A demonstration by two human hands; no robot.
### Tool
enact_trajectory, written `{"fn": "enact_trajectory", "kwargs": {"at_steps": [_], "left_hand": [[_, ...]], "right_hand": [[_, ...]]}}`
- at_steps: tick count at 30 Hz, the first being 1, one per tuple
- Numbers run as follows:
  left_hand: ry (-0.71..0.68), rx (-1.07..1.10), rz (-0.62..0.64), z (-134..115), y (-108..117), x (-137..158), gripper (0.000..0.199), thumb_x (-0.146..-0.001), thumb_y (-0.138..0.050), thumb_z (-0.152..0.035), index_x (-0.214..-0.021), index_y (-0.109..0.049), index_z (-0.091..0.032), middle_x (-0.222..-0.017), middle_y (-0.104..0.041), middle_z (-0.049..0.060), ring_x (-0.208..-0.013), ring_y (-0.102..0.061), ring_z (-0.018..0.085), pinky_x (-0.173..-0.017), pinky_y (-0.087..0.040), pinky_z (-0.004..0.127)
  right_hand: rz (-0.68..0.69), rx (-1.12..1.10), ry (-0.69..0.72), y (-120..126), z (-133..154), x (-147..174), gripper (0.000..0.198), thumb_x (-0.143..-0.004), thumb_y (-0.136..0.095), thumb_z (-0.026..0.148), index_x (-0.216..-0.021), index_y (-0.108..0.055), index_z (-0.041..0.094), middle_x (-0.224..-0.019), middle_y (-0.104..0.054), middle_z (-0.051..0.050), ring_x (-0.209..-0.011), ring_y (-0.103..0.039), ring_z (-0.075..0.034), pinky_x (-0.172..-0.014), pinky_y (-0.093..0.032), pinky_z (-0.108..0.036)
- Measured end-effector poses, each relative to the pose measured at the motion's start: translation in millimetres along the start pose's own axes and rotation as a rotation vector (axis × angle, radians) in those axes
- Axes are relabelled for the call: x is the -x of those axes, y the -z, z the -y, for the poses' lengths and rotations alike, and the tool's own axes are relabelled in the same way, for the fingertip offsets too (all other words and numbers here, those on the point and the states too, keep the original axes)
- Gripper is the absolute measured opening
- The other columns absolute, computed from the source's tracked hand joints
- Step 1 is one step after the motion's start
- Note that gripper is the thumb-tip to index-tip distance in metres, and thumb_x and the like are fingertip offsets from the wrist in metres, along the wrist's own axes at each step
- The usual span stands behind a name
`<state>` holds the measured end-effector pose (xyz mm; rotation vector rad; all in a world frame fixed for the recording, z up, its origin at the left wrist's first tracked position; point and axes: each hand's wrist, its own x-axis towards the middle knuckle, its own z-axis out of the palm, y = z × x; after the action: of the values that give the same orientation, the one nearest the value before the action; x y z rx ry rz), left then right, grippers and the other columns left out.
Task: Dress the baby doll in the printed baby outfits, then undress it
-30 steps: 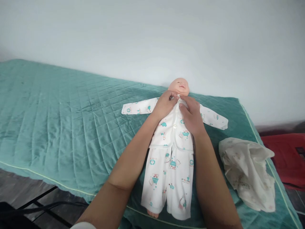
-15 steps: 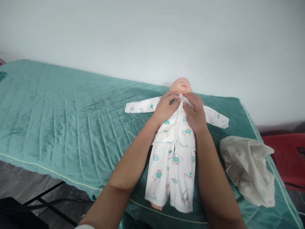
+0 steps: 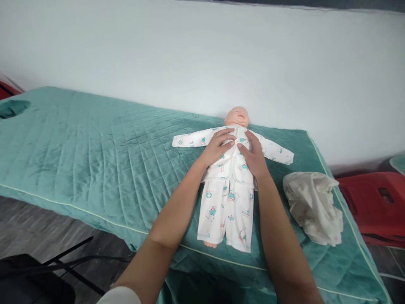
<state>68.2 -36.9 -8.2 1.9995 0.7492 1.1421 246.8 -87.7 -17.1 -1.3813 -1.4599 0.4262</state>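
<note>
A baby doll lies on its back on the green quilted cover, head toward the wall. It wears a white printed shirt with buttons down the front and matching trousers. Both sleeves stretch out to the sides, and toes show below one trouser leg. My left hand rests on the chest at one side of the shirt's front opening, fingers spread. Across from it, my right hand lies on the other side, thumb apart from the fingers. I see nothing gripped in either hand.
A crumpled white cloth lies to the right of the doll, near the cover's edge. Beyond that edge stands a red plastic seat. The white wall runs behind the bed. A black object with thin bars is at lower left.
Both hands have moved from the collar a little down the chest, and their fingers have spread from a pinch near the neckline. The camera view has shifted slightly.
</note>
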Motion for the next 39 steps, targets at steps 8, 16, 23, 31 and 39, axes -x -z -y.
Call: {"fn": "enact_trajectory", "kwargs": {"at_steps": [8, 16, 23, 31, 39], "left_hand": [[0.018, 0.001, 0.034, 0, 4, -3, 0.018, -0.093, -0.06, -0.031, -0.108, -0.07, -0.025, -0.146, -0.056, 0.007, -0.141, -0.045, 0.021, -0.121, -0.032, 0.043], [0.005, 0.035, 0.062, 5, 7, -7, 0.019, -0.093, -0.061, -0.032, -0.108, -0.071, -0.026, -0.146, -0.054, 0.007, -0.142, -0.044, 0.021, -0.121, -0.033, 0.041], [0.006, 0.032, 0.062, 7, 6, -8, 0.019, -0.092, -0.063, -0.033, -0.107, -0.071, -0.026, -0.146, -0.055, 0.007, -0.141, -0.045, 0.021, -0.121, -0.031, 0.041], [0.017, 0.017, 0.008, 1, 4, -7, 0.015, -0.09, -0.066, -0.032, -0.103, -0.07, -0.025, -0.142, -0.058, 0.006, -0.138, -0.048, 0.021, -0.121, -0.033, 0.04], [0.058, -0.195, -0.106, -17, -8, -8, 0.008, -0.083, -0.067, -0.017, -0.085, -0.061, -0.022, -0.131, -0.066, 0.004, -0.129, -0.055, 0.023, -0.115, -0.039, 0.042]], "right_hand": [[0.04, 0.037, 0.01, 2, -3, -3, 0.057, -0.085, -0.065, 0.052, -0.134, -0.052, 0.027, -0.147, -0.052, -0.011, -0.14, -0.044, -0.027, -0.12, -0.029, -0.054], [0.058, 0.013, 0.004, 1, -2, -11, 0.055, -0.082, -0.069, 0.049, -0.13, -0.054, 0.026, -0.142, -0.053, -0.01, -0.135, -0.046, -0.027, -0.118, -0.032, -0.052], [0.068, 0.01, 0.007, 1, -2, -14, 0.054, -0.084, -0.065, 0.057, -0.129, -0.056, 0.028, -0.143, -0.052, -0.01, -0.137, -0.045, -0.028, -0.118, -0.033, -0.053], [0.095, 0.016, -0.048, 3, 8, -17, 0.054, -0.082, -0.07, 0.05, -0.129, -0.056, 0.027, -0.143, -0.052, -0.01, -0.137, -0.046, -0.026, -0.119, -0.036, -0.051], [0.054, 0.006, -0.015, 0, 5, -13, 0.052, -0.083, -0.069, 0.047, -0.129, -0.057, 0.027, -0.143, -0.052, -0.01, -0.137, -0.046, -0.026, -0.118, -0.037, -0.051]]}}
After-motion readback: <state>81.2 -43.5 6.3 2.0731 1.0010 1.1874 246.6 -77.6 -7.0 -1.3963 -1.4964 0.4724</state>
